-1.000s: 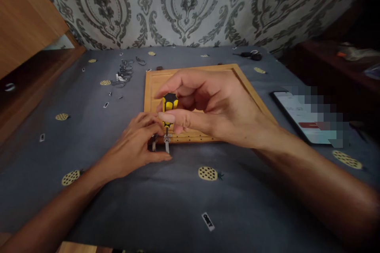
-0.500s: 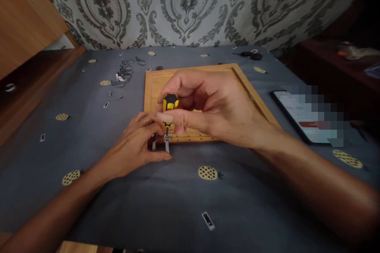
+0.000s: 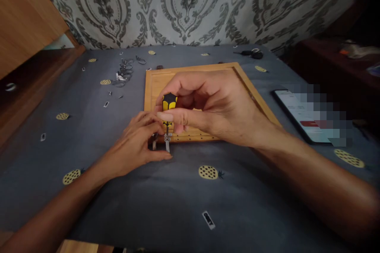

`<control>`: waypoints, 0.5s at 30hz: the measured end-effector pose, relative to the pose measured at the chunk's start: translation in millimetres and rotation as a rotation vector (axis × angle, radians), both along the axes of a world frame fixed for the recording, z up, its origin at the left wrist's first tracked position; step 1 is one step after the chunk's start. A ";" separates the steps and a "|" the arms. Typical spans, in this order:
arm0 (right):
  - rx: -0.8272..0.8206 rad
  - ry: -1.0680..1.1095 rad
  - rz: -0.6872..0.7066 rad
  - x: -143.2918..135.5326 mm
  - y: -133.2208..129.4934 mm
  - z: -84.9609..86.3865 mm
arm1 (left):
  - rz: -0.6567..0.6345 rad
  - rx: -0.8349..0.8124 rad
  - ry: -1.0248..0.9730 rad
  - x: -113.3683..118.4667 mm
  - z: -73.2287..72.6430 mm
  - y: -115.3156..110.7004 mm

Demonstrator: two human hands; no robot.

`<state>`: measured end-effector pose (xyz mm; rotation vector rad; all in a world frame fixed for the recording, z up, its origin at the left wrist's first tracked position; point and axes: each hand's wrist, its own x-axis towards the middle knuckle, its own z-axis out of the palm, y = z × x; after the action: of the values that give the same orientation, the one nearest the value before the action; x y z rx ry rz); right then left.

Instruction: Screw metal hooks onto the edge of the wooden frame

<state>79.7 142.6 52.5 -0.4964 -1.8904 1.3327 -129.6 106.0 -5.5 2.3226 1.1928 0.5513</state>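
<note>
My right hand [image 3: 208,106] pinches a small yellow and black screwdriver [image 3: 169,102] between thumb and fingers. The screwdriver stands upright, its shaft pointing down onto a small metal clip [image 3: 167,138] with a strip-like tail at the near edge of a wooden board [image 3: 208,137]. Around that clip curls my left hand [image 3: 136,142], fingers over the board's near left corner and thumb by the lower end of the strip. A second, similar clip [image 3: 154,144] shows partly beneath the left fingers. Where the tip meets the clip is too small to make out.
Several loose dark and metal clips [image 3: 124,71] lie at the back left, with tiny metal bits [image 3: 110,93] nearer. A phone [image 3: 308,122] rests right of the board. Behind it lies a dark tool [image 3: 252,53]. A wooden cabinet [image 3: 29,12] borders the cloth-covered surface at left.
The screwdriver handle has turned a little and leans very slightly further left in my right hand. My left hand stays in place.
</note>
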 end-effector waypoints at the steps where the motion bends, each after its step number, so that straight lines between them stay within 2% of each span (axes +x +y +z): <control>1: -0.001 -0.005 0.008 0.4 0.5 0.3 | -0.002 -0.001 0.003 -0.1 0.0 -0.2; 9: -0.060 0.016 -0.013 -1.6 0.7 -2.6 | 0.002 -0.037 -0.009 -0.5 -0.8 -0.9; 15: 0.023 -0.048 0.005 4.4 -0.1 0.7 | -0.001 -0.013 0.013 -0.8 0.1 -0.2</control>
<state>84.2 142.5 53.2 -0.5167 -1.9445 1.3117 -130.4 105.8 -5.4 2.3189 1.1977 0.5276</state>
